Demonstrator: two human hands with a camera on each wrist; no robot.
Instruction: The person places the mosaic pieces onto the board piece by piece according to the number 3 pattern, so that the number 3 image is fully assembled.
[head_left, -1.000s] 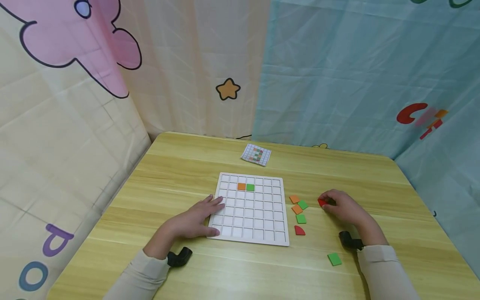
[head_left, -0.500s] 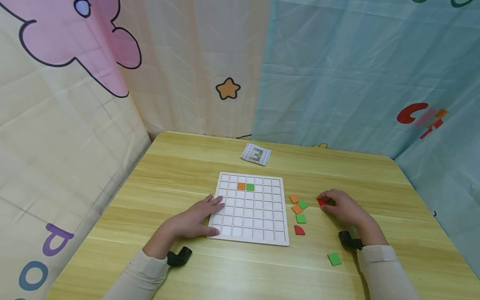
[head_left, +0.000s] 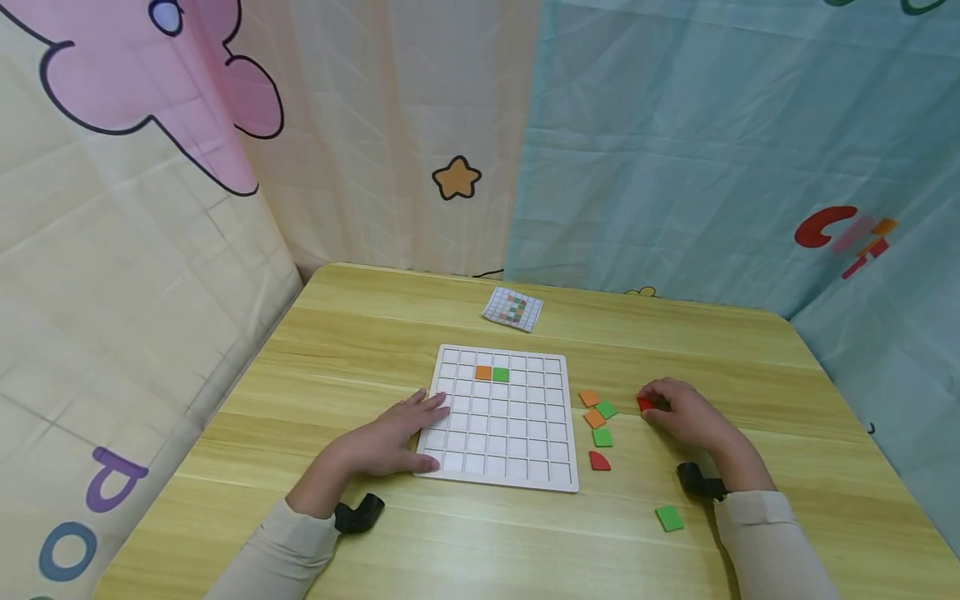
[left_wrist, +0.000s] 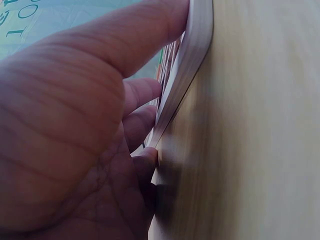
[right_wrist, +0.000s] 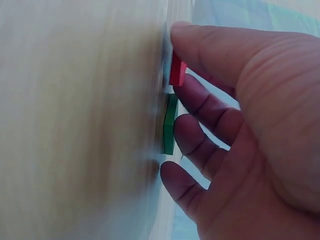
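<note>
Head view: my left hand (head_left: 386, 437) lies along the left side of a white gridded board (head_left: 477, 425), fingers spread and thumb near its near-left corner, probably to steady it on the wood-grain bench (head_left: 360, 308). Well to the board's right, my right hand (head_left: 682, 414) pinches a thin red piece (head_left: 643, 404) between thumb and forefinger, a grip presumably suited to something so flat; my fingers hide its outline. Right wrist view: a flat green piece (right_wrist: 170, 125) lies just beside my other fingers; whether they touch it I cannot tell. An orange square tile (head_left: 483, 373) and a green square tile (head_left: 500, 375) occupy adjoining cells in the board's second row from the far edge. A printed grid card (head_left: 513, 309) lies beyond the board, perhaps placed for viewing. A red quarter-circle (head_left: 599, 461) lies beside the board, seemingly within easy reach.
</note>
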